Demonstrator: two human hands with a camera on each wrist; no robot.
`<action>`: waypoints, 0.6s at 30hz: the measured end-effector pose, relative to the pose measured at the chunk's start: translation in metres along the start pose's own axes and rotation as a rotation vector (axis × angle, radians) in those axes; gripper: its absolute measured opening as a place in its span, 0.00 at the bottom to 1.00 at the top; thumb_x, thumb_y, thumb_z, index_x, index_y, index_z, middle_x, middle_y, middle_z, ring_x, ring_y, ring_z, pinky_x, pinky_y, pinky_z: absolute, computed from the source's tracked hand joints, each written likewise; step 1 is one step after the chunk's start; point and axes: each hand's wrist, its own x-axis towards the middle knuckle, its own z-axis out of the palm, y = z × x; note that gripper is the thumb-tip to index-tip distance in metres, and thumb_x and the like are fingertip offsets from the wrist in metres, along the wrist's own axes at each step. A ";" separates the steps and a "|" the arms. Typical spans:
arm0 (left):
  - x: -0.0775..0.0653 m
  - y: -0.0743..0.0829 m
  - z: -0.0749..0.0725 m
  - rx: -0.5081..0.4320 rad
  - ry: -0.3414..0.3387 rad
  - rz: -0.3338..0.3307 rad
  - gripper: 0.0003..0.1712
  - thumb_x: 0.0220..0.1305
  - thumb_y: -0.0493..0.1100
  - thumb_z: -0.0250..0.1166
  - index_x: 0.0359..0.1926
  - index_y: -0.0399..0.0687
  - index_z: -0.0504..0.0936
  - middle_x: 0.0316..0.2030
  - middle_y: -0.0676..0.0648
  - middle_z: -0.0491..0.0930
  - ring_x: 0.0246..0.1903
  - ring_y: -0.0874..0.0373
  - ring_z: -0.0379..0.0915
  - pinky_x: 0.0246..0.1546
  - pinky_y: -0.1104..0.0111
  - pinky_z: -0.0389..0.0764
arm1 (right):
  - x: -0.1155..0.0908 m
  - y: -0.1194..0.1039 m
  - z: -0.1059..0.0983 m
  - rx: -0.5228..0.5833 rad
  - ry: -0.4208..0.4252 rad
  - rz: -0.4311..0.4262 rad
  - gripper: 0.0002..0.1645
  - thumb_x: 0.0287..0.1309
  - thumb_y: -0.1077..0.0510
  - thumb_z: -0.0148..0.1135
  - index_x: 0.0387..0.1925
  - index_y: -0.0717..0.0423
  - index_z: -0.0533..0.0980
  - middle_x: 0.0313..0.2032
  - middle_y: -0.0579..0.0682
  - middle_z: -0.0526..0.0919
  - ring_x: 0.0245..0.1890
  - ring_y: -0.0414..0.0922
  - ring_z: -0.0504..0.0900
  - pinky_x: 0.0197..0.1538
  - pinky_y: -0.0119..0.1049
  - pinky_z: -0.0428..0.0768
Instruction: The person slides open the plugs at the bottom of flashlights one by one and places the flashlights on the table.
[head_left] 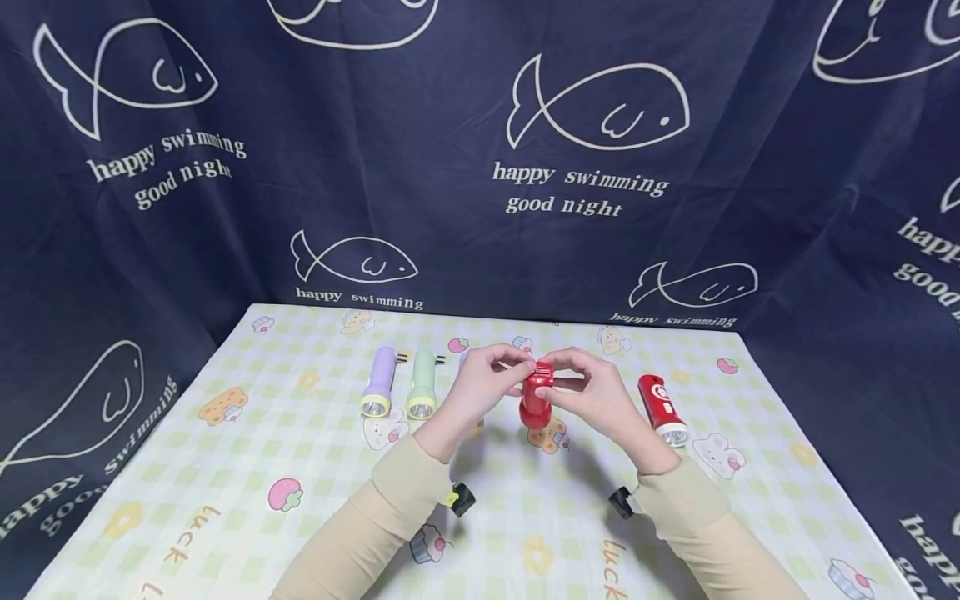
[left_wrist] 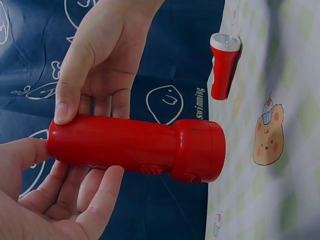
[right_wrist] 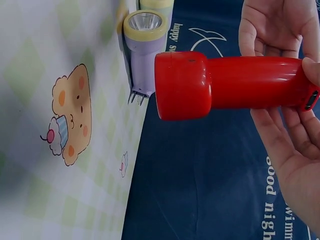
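A red flashlight (head_left: 536, 404) is held up over the table by both hands, its wide head downward and its tail upward. My left hand (head_left: 491, 383) grips the tail end from the left, thumb near the top. From the other side, my right hand (head_left: 588, 387) holds the same tail end between thumb and fingers. In the left wrist view the red body (left_wrist: 115, 142) lies sideways between the hands, with a ribbed slider on its side. A small dark slot shows at the tail in the right wrist view. The lens face is hidden.
To the left lie a purple flashlight (head_left: 381, 379) and a green flashlight (head_left: 423, 379), both with plug prongs. Another purple flashlight (right_wrist: 144, 67) is mostly hidden behind my left hand in the head view. On the right lies a red flashlight with a white head (head_left: 663, 410).
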 end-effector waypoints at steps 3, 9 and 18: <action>0.000 0.000 0.001 0.018 0.009 0.009 0.09 0.58 0.39 0.67 0.39 0.39 0.84 0.39 0.45 0.83 0.28 0.57 0.78 0.33 0.60 0.85 | -0.001 0.000 0.000 -0.005 0.013 -0.011 0.22 0.46 0.62 0.73 0.46 0.60 0.78 0.45 0.55 0.81 0.42 0.40 0.84 0.47 0.33 0.82; 0.000 0.000 0.003 0.043 0.034 0.038 0.08 0.57 0.39 0.68 0.38 0.40 0.85 0.36 0.44 0.84 0.27 0.57 0.78 0.31 0.64 0.85 | -0.001 -0.001 0.001 -0.004 0.035 -0.027 0.23 0.45 0.63 0.73 0.46 0.62 0.78 0.44 0.56 0.82 0.42 0.37 0.83 0.45 0.33 0.82; -0.001 0.003 0.005 0.032 0.057 0.030 0.09 0.56 0.38 0.68 0.38 0.38 0.85 0.35 0.41 0.83 0.29 0.50 0.79 0.33 0.60 0.85 | 0.001 -0.001 0.002 0.005 0.038 -0.030 0.22 0.45 0.65 0.73 0.45 0.63 0.78 0.43 0.57 0.82 0.42 0.39 0.83 0.45 0.33 0.82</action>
